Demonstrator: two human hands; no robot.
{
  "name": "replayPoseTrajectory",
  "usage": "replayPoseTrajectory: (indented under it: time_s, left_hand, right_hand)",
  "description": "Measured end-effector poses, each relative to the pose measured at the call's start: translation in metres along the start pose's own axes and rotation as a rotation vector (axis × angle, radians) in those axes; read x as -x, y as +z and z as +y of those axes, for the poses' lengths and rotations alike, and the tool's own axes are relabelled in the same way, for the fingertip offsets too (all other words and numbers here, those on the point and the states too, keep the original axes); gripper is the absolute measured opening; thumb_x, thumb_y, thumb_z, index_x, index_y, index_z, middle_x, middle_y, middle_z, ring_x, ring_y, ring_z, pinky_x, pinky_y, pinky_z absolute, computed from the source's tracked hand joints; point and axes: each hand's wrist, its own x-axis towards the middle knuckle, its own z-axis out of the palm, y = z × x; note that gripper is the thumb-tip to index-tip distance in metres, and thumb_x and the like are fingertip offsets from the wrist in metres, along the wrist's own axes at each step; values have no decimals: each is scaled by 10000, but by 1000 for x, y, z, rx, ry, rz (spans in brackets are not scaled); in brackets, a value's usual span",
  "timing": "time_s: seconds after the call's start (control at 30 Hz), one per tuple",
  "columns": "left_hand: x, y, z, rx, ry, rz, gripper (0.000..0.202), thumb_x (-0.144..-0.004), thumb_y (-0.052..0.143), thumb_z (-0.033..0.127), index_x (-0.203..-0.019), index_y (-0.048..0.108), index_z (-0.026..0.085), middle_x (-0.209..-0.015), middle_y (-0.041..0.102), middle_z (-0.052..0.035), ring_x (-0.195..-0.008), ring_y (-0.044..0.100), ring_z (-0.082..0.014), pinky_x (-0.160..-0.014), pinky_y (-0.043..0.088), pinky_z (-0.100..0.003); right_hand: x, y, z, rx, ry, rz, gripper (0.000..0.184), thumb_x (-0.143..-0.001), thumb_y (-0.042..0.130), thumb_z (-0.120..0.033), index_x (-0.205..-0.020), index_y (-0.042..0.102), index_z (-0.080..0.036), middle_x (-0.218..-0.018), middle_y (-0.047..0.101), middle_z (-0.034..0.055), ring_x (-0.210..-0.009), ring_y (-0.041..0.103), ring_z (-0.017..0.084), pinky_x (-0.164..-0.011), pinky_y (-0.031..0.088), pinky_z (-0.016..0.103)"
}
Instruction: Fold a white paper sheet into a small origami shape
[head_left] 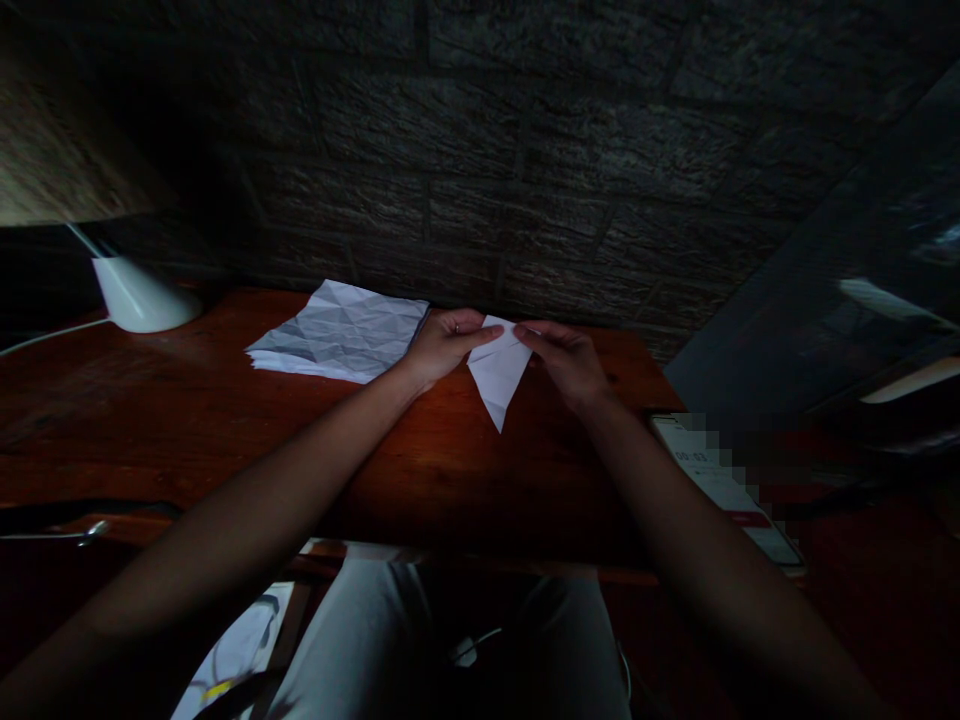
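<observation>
Between my two hands is a small piece of folded white paper [498,368], wide at the top and tapering to a point that faces me. My left hand [448,345] pinches its upper left edge, thumb on the near face. At the upper right corner, my right hand [564,358] grips it the same way, thumb on top. The fingers behind the paper are partly hidden. Just left of my left hand lies a stack of creased paper sheets [345,330], covered in a grid of fold lines.
A lamp with a white base [142,295] and a woven shade [60,150] stands at the left of the wooden table [225,430]. A stone-block wall [480,190] rises behind. At the right edge lies a phone-like screen [720,490] showing digits. A cable [56,335] runs left.
</observation>
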Motion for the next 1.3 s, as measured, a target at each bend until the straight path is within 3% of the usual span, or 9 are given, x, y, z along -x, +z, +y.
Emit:
replayPoseTrajectory:
  time_s: [0.3,0.5,0.73,0.87,1.0,1.2,1.3]
  left_hand:
    - [-3,-5,0,-194,155,21,316,-663,904,435,-690,712,185,-698,716,14,-640,600,-116,-618,461,-249]
    - [-3,-5,2,-206,174,-23,298,-680,903,434,-774,772,183,-816,781,-34,-742,678,-155,-713,541,-296]
    - [-1,-4,5,-212,156,-37,337,-731,880,415,-961,812,178,-887,799,-63,-741,704,-173,-602,534,-276]
    - [0,-3,7,-226,157,-14,345,-743,861,469,-926,809,182,-878,794,-61,-725,686,-161,-562,497,-258]
    - [0,-3,10,-222,132,20,312,-727,873,463,-855,800,187,-728,742,-27,-611,605,-126,-506,394,-242]
    - [-3,-3,7,-155,42,77,365,-736,846,545,-765,747,195,-651,659,4,-540,497,-100,-484,312,-248]
    - [-3,-1,6,-107,9,101,466,-736,815,614,-637,642,193,-564,556,32,-510,454,-93,-486,307,-244]
  right_hand:
    - [2,1,-3,13,-91,-92,231,-661,903,-393,-846,822,-282,-796,757,-29,-683,585,133,-673,464,294]
    - [5,1,-6,89,-114,-87,186,-683,883,-387,-828,823,-287,-786,752,-26,-687,575,146,-683,463,312]
    - [3,1,-4,78,-127,-65,171,-685,877,-391,-819,829,-295,-807,773,-25,-699,604,152,-682,475,309]
    - [3,1,-4,86,-126,-73,163,-700,866,-379,-839,837,-299,-800,779,-30,-675,596,142,-671,476,304]
    - [3,2,-4,71,-106,-100,206,-693,882,-396,-864,839,-291,-841,795,-18,-694,616,146,-681,491,305]
    - [3,2,-4,30,-62,-104,292,-742,857,-513,-904,833,-271,-853,795,3,-716,645,149,-671,499,291]
    - [1,0,-1,41,-71,-119,359,-771,819,-595,-876,816,-252,-825,782,3,-697,638,147,-647,493,280]
